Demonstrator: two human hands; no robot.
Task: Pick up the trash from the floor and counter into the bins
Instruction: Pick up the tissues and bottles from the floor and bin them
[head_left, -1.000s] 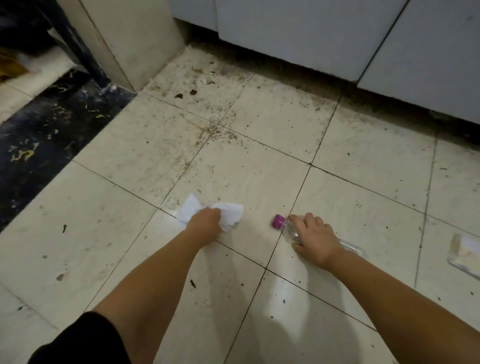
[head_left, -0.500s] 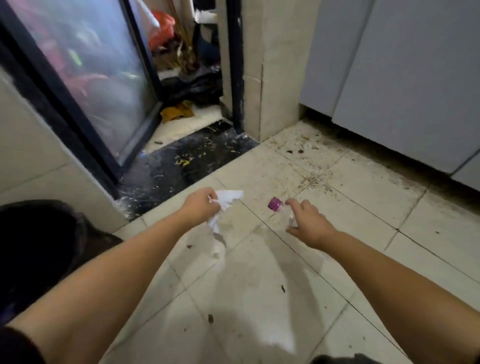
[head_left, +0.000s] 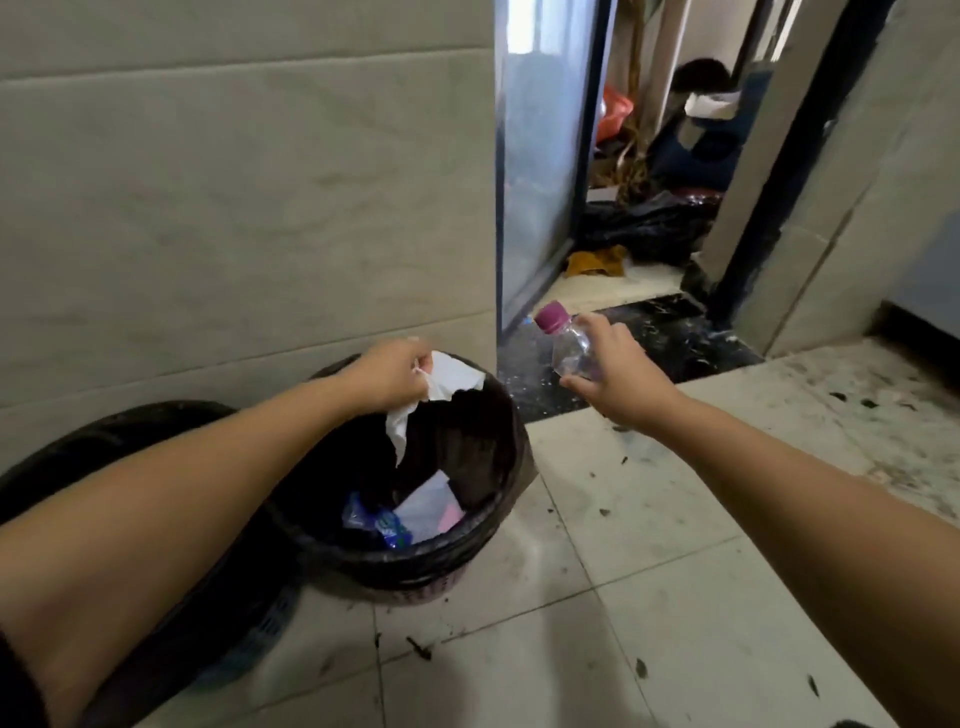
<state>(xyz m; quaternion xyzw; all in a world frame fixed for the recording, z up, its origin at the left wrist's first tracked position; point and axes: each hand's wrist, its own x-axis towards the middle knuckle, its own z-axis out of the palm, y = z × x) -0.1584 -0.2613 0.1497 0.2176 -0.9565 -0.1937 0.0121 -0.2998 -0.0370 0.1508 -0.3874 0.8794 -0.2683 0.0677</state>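
My left hand (head_left: 387, 376) grips a crumpled white tissue (head_left: 434, 402) that dangles over the open mouth of a round bin lined with a black bag (head_left: 470, 538). Wrappers and paper lie in the bottom of that bin. My right hand (head_left: 615, 382) holds a small clear plastic bottle (head_left: 571, 353) with a purple cap, tilted, in the air just to the right of the bin's rim. A second black-lined bin (head_left: 130, 426) stands to the left, largely hidden behind my left forearm.
Both bins stand against a pale tiled wall (head_left: 249, 197). A glass door (head_left: 540, 171) stands open at the doorway, with dark bags and clutter (head_left: 644, 228) beyond it. The light floor tiles (head_left: 649, 571) carry scattered dark specks.
I have turned from the floor by the cabinets to the bins at the wall. Both hands rose with the tissue and the bottle; the tissue now hangs over the bin.
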